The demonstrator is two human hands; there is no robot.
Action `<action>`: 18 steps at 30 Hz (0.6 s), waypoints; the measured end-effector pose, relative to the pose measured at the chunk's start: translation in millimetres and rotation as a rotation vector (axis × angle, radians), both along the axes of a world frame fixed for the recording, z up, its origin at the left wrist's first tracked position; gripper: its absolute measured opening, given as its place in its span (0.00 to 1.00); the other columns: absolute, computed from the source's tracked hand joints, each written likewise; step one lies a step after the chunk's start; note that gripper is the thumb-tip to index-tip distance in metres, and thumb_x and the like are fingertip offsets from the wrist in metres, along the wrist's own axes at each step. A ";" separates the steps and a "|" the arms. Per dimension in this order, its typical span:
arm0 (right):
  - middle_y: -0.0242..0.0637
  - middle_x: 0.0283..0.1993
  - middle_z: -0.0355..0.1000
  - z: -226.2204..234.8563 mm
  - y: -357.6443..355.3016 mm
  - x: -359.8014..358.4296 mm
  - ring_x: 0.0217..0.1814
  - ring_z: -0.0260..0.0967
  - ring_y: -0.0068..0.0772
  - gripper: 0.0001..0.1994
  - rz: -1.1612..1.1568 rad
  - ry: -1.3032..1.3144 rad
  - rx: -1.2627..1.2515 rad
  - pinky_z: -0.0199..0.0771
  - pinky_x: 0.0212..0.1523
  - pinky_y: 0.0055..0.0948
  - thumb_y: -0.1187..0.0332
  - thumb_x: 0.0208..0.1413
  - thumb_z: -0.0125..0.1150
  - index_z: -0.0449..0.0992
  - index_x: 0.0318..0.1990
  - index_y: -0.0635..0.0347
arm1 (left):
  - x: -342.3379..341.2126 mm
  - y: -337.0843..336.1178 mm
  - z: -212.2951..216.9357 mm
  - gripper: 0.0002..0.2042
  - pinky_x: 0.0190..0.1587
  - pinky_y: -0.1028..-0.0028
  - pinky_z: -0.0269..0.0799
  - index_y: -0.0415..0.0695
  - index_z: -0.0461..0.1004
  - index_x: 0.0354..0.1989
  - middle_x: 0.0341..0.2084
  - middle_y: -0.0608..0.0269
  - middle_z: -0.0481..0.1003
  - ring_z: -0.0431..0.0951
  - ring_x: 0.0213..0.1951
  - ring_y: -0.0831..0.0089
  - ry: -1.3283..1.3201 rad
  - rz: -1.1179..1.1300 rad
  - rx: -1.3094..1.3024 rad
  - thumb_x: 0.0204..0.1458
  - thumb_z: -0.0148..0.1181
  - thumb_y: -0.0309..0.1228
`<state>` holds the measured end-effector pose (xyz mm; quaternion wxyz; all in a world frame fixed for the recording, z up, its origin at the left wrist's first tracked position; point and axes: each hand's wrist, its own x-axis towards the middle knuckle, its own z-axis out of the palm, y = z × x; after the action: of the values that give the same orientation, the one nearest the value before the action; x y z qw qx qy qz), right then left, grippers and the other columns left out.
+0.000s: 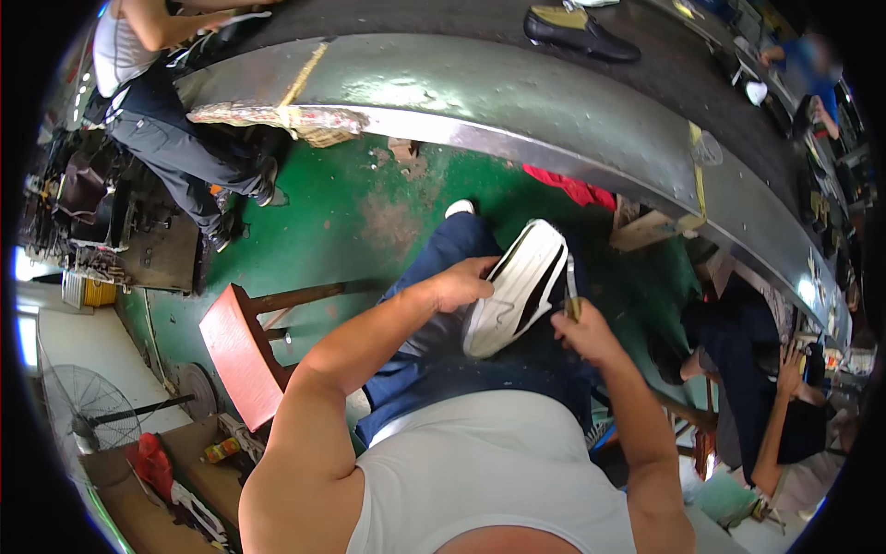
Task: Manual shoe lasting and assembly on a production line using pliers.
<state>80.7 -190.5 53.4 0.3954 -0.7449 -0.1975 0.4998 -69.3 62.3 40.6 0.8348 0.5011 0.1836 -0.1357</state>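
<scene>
A shoe (pixel 519 286) with a long off-white face and dark openings along its right side is held over my lap. My left hand (pixel 463 284) is closed on its left edge, thumb near the top of that edge. A thin, dark, curved line shows on the white face, close to my left fingers. In my closed right hand (pixel 588 332) is a slim metal hand tool (pixel 571 275) with a yellowish handle. Its metal end points up beside the shoe's right edge; whether the two touch I cannot tell, nor the tool's exact kind.
Ahead runs a long metal-edged bench (pixel 415 88) with a black shoe (pixel 583 35) on it. A reddish stool (pixel 242 351) stands left, near a fan (pixel 89 411) and a cardboard box (pixel 120 485). Other people work at far left (pixel 175 138) and right (pixel 784 406).
</scene>
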 end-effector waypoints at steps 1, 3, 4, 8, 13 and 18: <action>0.39 0.37 0.75 -2.1 -16.2 5.7 0.30 0.71 0.25 0.15 -0.045 0.020 0.065 0.74 0.31 0.26 0.66 0.61 0.61 0.67 0.49 0.66 | 1.3 -4.4 -4.8 0.36 0.64 0.69 0.65 0.34 0.60 0.68 0.58 0.53 0.72 0.72 0.59 0.66 -0.010 -0.006 0.007 0.44 0.54 0.16; 0.37 0.40 0.75 11.2 -37.3 6.5 0.36 0.71 0.22 0.17 -0.103 0.073 0.051 0.73 0.38 0.26 0.67 0.63 0.57 0.67 0.55 0.67 | -1.0 -14.7 -9.4 0.38 0.66 0.68 0.62 0.34 0.58 0.69 0.59 0.53 0.71 0.70 0.61 0.66 -0.003 -0.001 0.136 0.43 0.55 0.17; 0.37 0.40 0.75 21.5 -42.7 5.5 0.36 0.71 0.22 0.17 -0.122 0.084 0.036 0.73 0.38 0.26 0.67 0.63 0.57 0.67 0.55 0.67 | -5.5 -16.4 -7.2 0.39 0.67 0.68 0.60 0.35 0.55 0.70 0.60 0.54 0.69 0.68 0.62 0.67 0.021 0.005 0.089 0.44 0.56 0.17; 0.47 0.41 0.75 53.9 -31.3 -0.2 0.42 0.75 0.45 0.18 0.395 -0.308 -0.104 0.75 0.45 0.36 0.69 0.60 0.57 0.69 0.54 0.70 | -6.3 -23.9 -3.7 0.42 0.68 0.68 0.58 0.35 0.50 0.72 0.63 0.52 0.66 0.67 0.64 0.66 -0.016 -0.001 0.024 0.44 0.58 0.18; 0.51 0.50 0.73 43.5 -4.2 3.0 0.53 0.71 0.56 0.26 0.573 -0.870 0.103 0.74 0.51 0.45 0.70 0.56 0.59 0.65 0.62 0.70 | -2.9 -33.4 -15.5 0.45 0.67 0.68 0.59 0.34 0.45 0.74 0.65 0.49 0.62 0.66 0.65 0.64 -0.021 -0.023 0.150 0.43 0.57 0.17; 0.54 0.41 0.76 89.9 39.1 7.4 0.46 0.74 0.57 0.18 0.865 -0.780 -0.240 0.75 0.46 0.48 0.69 0.55 0.60 0.73 0.51 0.70 | -2.8 -34.2 10.0 0.39 0.72 0.66 0.46 0.35 0.42 0.74 0.71 0.51 0.54 0.53 0.72 0.64 0.094 0.098 -0.251 0.56 0.52 0.34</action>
<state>88.2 -151.3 143.2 -0.0326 -0.7649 -0.5559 0.3238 -72.1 28.0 50.6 0.8870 0.3761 0.2284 -0.1399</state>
